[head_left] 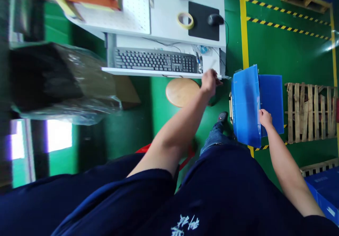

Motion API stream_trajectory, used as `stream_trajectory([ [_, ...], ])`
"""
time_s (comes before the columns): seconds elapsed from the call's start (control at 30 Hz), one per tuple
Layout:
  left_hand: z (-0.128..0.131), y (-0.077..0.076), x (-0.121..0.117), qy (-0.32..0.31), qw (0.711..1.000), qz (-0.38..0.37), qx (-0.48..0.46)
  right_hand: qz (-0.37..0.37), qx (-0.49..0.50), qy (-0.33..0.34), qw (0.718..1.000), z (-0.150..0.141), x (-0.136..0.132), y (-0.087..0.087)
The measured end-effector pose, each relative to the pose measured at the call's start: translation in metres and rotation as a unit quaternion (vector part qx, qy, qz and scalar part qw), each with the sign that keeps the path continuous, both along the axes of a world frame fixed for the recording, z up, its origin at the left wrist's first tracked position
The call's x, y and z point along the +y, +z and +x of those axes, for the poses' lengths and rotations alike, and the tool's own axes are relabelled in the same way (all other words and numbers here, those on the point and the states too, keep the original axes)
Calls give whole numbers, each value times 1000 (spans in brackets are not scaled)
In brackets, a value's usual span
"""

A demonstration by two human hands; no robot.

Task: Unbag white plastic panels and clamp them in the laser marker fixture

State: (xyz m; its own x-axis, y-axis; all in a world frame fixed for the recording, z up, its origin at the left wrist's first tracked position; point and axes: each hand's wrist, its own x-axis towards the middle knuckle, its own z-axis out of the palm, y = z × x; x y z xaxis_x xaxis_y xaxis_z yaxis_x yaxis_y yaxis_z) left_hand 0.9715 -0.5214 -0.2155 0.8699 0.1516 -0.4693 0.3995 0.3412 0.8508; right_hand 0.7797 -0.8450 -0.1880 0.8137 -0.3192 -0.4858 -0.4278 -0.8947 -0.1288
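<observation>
My left hand is at the right front corner of a pulled-out keyboard drawer, its fingers curled. A pale, blurred shape shows just above the fingers; I cannot make out what it is or whether the hand grips it. Behind the hand in the drawer lie pens and a small clear bag, right of a black keyboard. My right hand is closed on the edge of a blue plastic box, which stands to the right of the desk.
On the white desk are a tape roll, a black mouse pad and a mouse. A round wooden stool stands below the drawer. A plastic-wrapped carton is at left, a wooden pallet at right.
</observation>
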Motion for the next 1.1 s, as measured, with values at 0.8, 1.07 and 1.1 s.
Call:
stream_trajectory([
  [0.8,-124,3,-91,-532,845,-36,-37,193,-145,-204,949,-73,14,-11],
  [1.07,-6,2,-57,-488,866,-74,-78,207,-140,-211,945,-65,38,3],
  [1.1,11,3,-48,-479,871,-70,-87,212,-135,-203,946,-62,41,6],
])
